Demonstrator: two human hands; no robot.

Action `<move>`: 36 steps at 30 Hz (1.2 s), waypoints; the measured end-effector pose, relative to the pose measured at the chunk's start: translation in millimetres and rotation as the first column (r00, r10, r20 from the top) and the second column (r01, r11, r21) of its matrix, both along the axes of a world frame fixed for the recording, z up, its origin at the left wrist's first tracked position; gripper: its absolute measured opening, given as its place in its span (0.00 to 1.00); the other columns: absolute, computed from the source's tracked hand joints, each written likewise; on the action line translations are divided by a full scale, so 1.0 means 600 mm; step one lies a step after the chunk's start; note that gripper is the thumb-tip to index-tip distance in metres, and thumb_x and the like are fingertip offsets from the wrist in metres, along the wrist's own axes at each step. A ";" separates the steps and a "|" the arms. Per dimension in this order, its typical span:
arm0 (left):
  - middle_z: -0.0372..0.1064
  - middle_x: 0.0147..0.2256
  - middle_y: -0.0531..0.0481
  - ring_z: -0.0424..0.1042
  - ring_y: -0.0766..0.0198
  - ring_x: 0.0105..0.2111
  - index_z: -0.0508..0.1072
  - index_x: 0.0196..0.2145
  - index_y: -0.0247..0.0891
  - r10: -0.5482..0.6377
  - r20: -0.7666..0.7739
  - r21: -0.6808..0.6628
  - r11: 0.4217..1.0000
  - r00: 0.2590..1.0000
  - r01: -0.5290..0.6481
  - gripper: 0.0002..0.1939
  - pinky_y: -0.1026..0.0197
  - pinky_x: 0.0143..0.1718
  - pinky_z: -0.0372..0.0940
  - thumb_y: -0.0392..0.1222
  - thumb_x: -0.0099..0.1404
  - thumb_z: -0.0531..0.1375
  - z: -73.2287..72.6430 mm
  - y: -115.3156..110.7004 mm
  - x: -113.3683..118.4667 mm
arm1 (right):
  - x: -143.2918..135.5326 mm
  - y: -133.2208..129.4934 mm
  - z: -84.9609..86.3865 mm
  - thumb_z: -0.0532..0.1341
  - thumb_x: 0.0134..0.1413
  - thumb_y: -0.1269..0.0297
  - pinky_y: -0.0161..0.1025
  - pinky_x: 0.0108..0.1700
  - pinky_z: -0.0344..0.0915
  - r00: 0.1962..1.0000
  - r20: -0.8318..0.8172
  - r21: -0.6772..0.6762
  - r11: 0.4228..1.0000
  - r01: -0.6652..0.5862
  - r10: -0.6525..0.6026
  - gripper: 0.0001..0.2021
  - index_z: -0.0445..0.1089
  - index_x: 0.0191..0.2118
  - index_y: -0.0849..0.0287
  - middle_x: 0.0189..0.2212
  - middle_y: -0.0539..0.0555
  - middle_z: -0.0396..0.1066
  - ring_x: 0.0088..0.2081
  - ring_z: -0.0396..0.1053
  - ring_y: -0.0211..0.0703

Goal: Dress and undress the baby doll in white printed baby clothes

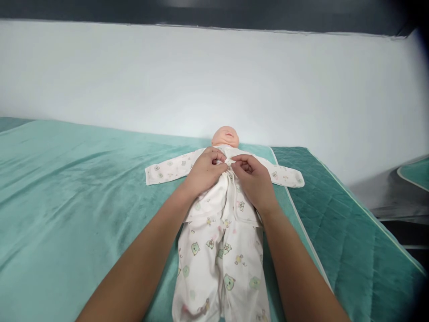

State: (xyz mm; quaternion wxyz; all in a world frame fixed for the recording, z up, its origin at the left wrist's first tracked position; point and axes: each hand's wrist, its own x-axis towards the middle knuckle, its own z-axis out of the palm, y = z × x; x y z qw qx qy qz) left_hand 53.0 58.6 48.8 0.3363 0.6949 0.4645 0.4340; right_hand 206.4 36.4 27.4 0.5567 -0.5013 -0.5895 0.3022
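Observation:
A baby doll (225,136) lies on its back, its head toward the wall. It wears a white printed top (209,203) with both sleeves spread out sideways, and matching trousers (219,268) below. My left hand (209,167) pinches the top's front edge at the chest. Close beside it on the right, my right hand (251,176) pinches the opposite part of the front, thumb and forefinger together. The fabric is gathered in folds between and below my fingertips. Any fastener there is too small to make out.
A light green sheet (73,201) lies under the doll, wrinkled on the left. On the right runs a darker quilted green cover (348,232) with a pale edge. A white wall (167,80) rises behind the doll's head.

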 end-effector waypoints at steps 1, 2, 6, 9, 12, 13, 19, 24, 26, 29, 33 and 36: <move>0.66 0.42 0.51 0.66 0.65 0.39 0.71 0.31 0.38 -0.003 0.002 -0.002 1.000 1.000 0.003 0.03 0.60 0.43 0.60 0.37 0.57 0.58 0.000 0.000 -0.001 | 0.000 0.001 0.000 0.63 0.53 0.62 0.37 0.38 0.63 1.000 0.024 0.014 1.000 0.015 -0.015 0.10 0.74 0.41 0.56 0.33 0.49 0.69 0.30 0.63 0.36; 0.67 0.42 0.51 0.66 0.65 0.39 0.71 0.31 0.38 -0.009 0.002 -0.005 1.000 1.000 0.009 0.03 0.60 0.44 0.60 0.37 0.58 0.57 0.000 0.001 -0.001 | 0.000 0.001 0.000 0.63 0.52 0.63 0.37 0.37 0.63 0.999 0.045 0.024 0.999 0.026 -0.027 0.10 0.74 0.41 0.56 0.34 0.49 0.68 0.29 0.62 0.35; 0.66 0.42 0.51 0.66 0.65 0.39 0.70 0.29 0.38 -0.034 -0.013 -0.022 0.999 0.999 0.034 0.02 0.61 0.43 0.60 0.37 0.58 0.57 0.001 0.001 -0.004 | 0.002 0.003 0.000 0.63 0.51 0.64 0.37 0.35 0.62 0.996 0.077 0.013 0.999 0.039 -0.040 0.10 0.74 0.41 0.55 0.35 0.49 0.67 0.27 0.60 0.33; 0.66 0.41 0.51 0.65 0.65 0.36 0.70 0.31 0.39 -0.004 -0.013 -0.026 1.000 1.000 0.003 0.02 0.61 0.39 0.60 0.37 0.59 0.59 0.000 -0.001 -0.003 | 0.001 0.003 -0.001 0.63 0.51 0.64 0.36 0.35 0.62 0.998 0.049 0.002 0.999 0.035 -0.035 0.10 0.74 0.41 0.55 0.36 0.49 0.67 0.26 0.61 0.33; 0.67 0.42 0.51 0.64 0.66 0.33 0.72 0.42 0.42 0.039 0.032 -0.042 0.998 0.999 -0.038 0.10 0.61 0.36 0.61 0.40 0.60 0.60 -0.001 -0.003 -0.003 | -0.001 0.002 -0.004 0.63 0.52 0.63 0.36 0.35 0.62 0.999 -0.015 -0.001 1.000 0.030 -0.030 0.10 0.73 0.42 0.55 0.35 0.49 0.68 0.28 0.62 0.34; 0.67 0.42 0.51 0.64 0.66 0.33 0.72 0.45 0.44 0.040 0.047 -0.033 0.999 0.998 -0.039 0.13 0.61 0.37 0.61 0.40 0.61 0.60 -0.002 -0.003 -0.003 | -0.002 0.002 -0.004 0.63 0.53 0.63 0.36 0.35 0.62 0.999 -0.034 0.000 1.000 0.030 -0.030 0.10 0.73 0.42 0.55 0.34 0.48 0.68 0.29 0.63 0.35; 0.66 0.45 0.50 0.67 0.66 0.37 0.78 0.40 0.44 -0.011 -0.008 0.041 0.999 1.000 0.011 0.10 0.61 0.42 0.63 0.42 0.66 0.57 0.003 -0.005 -0.010 | 0.001 -0.017 0.014 0.60 0.58 0.61 0.37 0.36 0.61 0.996 0.084 0.038 0.999 0.027 -0.030 0.05 0.70 0.36 0.55 0.30 0.48 0.69 0.30 0.64 0.37; 0.69 0.43 0.50 0.69 0.65 0.38 0.77 0.38 0.42 0.002 -0.033 0.075 0.997 0.999 0.000 0.08 0.61 0.41 0.64 0.42 0.65 0.57 0.020 -0.026 -0.018 | 0.010 -0.053 0.048 0.63 0.56 0.56 0.38 0.31 0.57 0.882 0.470 -0.018 1.000 -0.023 0.028 0.10 0.65 0.30 0.54 0.27 0.48 0.66 0.29 0.62 0.39; 0.71 0.38 0.51 0.68 0.65 0.35 0.76 0.36 0.41 -0.019 -0.064 0.044 0.999 0.998 0.022 0.08 0.61 0.38 0.63 0.44 0.66 0.57 0.029 -0.036 -0.024 | 0.012 -0.066 0.056 0.64 0.55 0.56 0.38 0.30 0.55 0.834 0.550 -0.058 0.998 -0.020 0.049 0.10 0.64 0.30 0.54 0.29 0.49 0.68 0.29 0.62 0.40; 0.70 0.31 0.53 0.65 0.65 0.29 0.75 0.35 0.41 -0.142 -0.157 -0.057 0.989 0.977 0.135 0.11 0.61 0.31 0.60 0.49 0.65 0.58 0.042 -0.048 -0.033 | 0.013 -0.079 0.061 0.61 0.56 0.59 0.38 0.29 0.54 0.806 0.589 -0.085 0.996 -0.013 0.061 0.09 0.63 0.29 0.54 0.28 0.50 0.69 0.28 0.62 0.40; 0.70 0.33 0.51 0.66 0.63 0.32 0.75 0.34 0.42 -0.249 -0.270 -0.076 0.968 0.930 0.237 0.10 0.61 0.33 0.61 0.51 0.61 0.62 0.051 -0.051 -0.042 | 0.024 -0.082 0.064 0.59 0.57 0.60 0.38 0.27 0.53 0.858 0.496 -0.154 0.986 -0.066 0.135 0.09 0.66 0.26 0.54 0.23 0.49 0.68 0.25 0.61 0.40; 0.71 0.35 0.51 0.67 0.61 0.36 0.75 0.32 0.42 -0.258 -0.320 -0.029 0.964 0.912 0.263 0.07 0.60 0.38 0.61 0.47 0.60 0.62 0.053 -0.049 -0.043 | 0.035 -0.078 0.067 0.59 0.57 0.59 0.36 0.26 0.54 0.903 0.380 -0.228 0.966 -0.119 0.201 0.08 0.70 0.28 0.54 0.24 0.49 0.70 0.26 0.63 0.40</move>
